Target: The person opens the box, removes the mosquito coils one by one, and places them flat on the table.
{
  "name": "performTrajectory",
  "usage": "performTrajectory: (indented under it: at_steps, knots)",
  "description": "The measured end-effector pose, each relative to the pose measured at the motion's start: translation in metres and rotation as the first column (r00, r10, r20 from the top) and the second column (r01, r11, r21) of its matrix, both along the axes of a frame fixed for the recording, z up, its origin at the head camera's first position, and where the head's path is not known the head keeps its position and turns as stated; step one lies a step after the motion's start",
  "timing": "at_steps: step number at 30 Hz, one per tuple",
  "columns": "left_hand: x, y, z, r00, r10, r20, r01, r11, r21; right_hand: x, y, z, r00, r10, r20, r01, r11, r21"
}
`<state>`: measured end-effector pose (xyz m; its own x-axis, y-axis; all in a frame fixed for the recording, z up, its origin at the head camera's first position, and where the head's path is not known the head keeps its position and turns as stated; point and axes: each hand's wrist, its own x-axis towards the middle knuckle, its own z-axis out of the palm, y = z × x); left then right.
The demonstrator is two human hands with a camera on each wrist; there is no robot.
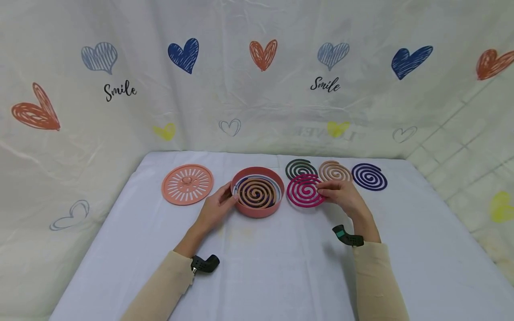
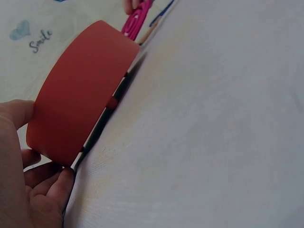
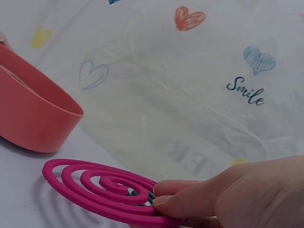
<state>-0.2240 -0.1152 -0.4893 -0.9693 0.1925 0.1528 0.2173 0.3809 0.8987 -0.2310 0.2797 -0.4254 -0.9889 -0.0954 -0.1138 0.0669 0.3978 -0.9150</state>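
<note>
In the head view, my left hand [image 1: 217, 207] grips the left side of a round coral-red mosquito coil box [image 1: 258, 213], thumb at the rim. The left wrist view shows fingers of the left hand [image 2: 40, 185] around its outer wall, low down. Inside the box lies a tan mosquito coil [image 1: 256, 192] with dark purple showing between its turns. My right hand [image 1: 343, 196] pinches a pink mosquito coil [image 3: 102, 204] by its right edge, thumb and fingers on either face. The pink coil is held nearly flat above the table, just right of the box.
A slotted coral lid [image 1: 187, 200] with a knob lies left of the box. Behind and right of the pink coil lie a dark green coil [image 1: 300, 161], a tan coil [image 1: 334, 163] and a dark purple coil [image 1: 369, 178]. White cloth [image 1: 273, 267] covers the table; a printed curtain [image 1: 257, 98] hangs behind.
</note>
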Motion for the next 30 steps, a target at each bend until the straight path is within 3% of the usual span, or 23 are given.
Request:
performTrajectory:
  at_steps: [11,30]
  knots:
    - [0.002,-0.001,0.000,1.000,-0.004,0.016,0.004,1.000,0.001,-0.003,0.004,-0.008,0.997,-0.014,0.078,0.010,0.999,0.052]
    - [0.001,0.000,0.001,1.000,0.006,0.007,-0.006,1.000,-0.018,0.002,0.013,-0.005,0.990,0.055,0.128,-0.062,0.997,0.054]
